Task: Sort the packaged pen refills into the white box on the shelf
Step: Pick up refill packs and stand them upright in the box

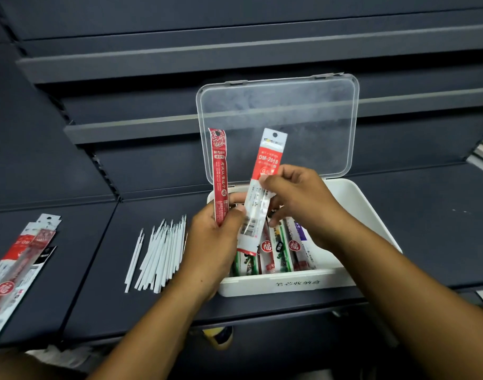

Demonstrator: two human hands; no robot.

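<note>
Packaged pen refills (278,253) are lying side by side in the white box (289,283), which is sitting at the front of the dark shelf (97,297). More packets (21,259) are lying piled at far left. Loose white refills (163,250) are lying between that pile and the box. Over the box, left hand (213,242) is gripping a narrow red packet (220,171) upright. Right hand (303,204) is pinching a red-and-white packet (269,157), tilted, its lower end over the box. Behind, clear lid (278,124) is standing open.
</note>
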